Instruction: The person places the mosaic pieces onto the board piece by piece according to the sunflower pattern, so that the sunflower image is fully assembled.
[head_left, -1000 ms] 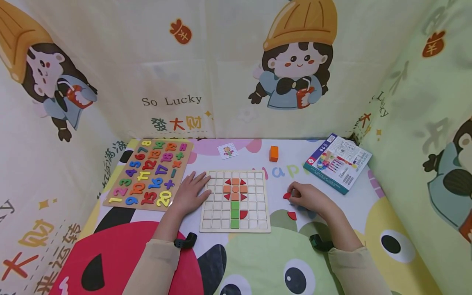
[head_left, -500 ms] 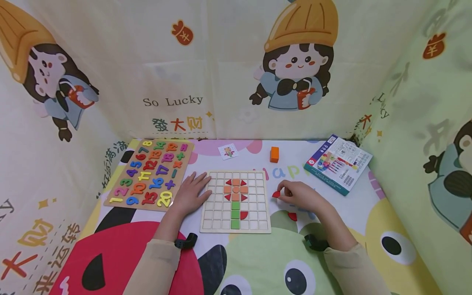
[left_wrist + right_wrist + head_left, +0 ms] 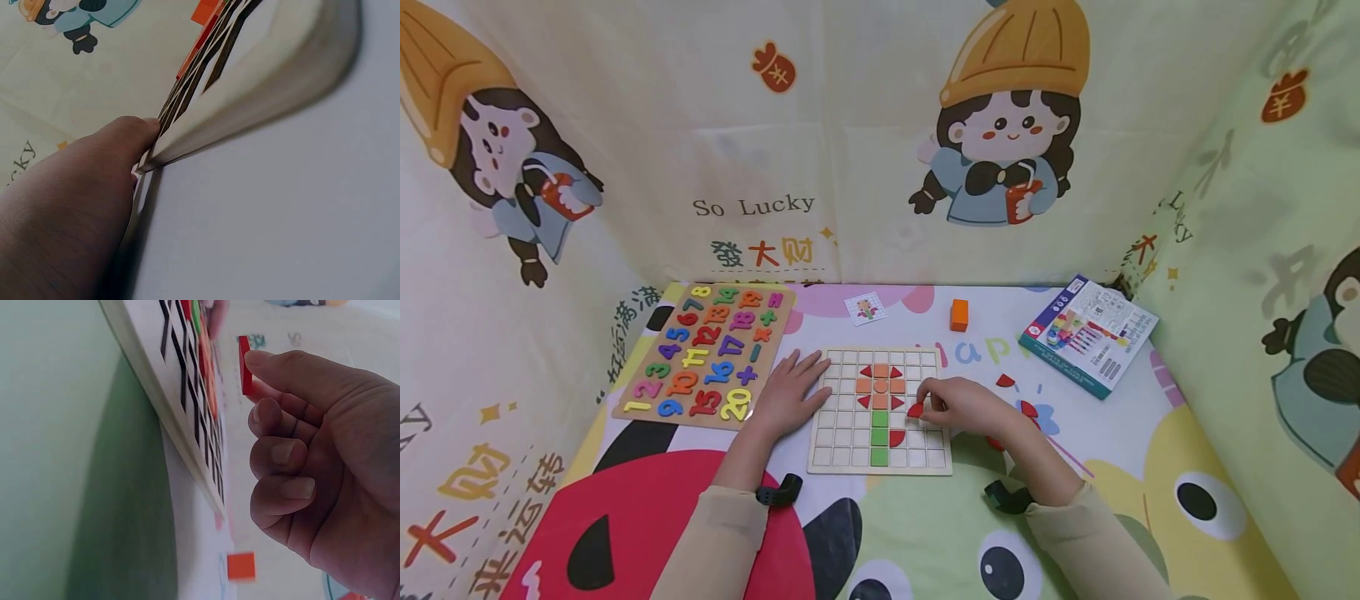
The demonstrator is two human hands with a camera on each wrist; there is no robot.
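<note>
A wooden grid board [image 3: 842, 456] lies mid-table, bearing a pattern of orange squares [image 3: 881, 369], red triangles and a column of green squares [image 3: 879, 436]. Beside the column sits one red quarter-circle piece [image 3: 897, 437]. My left hand [image 3: 787, 394] rests with fingers spread at the board's left edge, the thumb on its rim in the left wrist view. Over the right part of the board, my right hand [image 3: 958, 404] pinches another red quarter-circle piece [image 3: 245, 365] between thumb and forefinger, its other fingers curled in.
Loose red pieces [image 3: 1006, 381] lie right of the board, some partly behind the right arm. A number puzzle board [image 3: 700, 358] stands left. Toward the back are a small pattern card [image 3: 866, 308], an orange block [image 3: 958, 315] and a teal-edged box [image 3: 1088, 335].
My right hand has carried the red quarter-circle leftward from the table to over the board. More loose red pieces now show behind it. My left hand stays in place.
</note>
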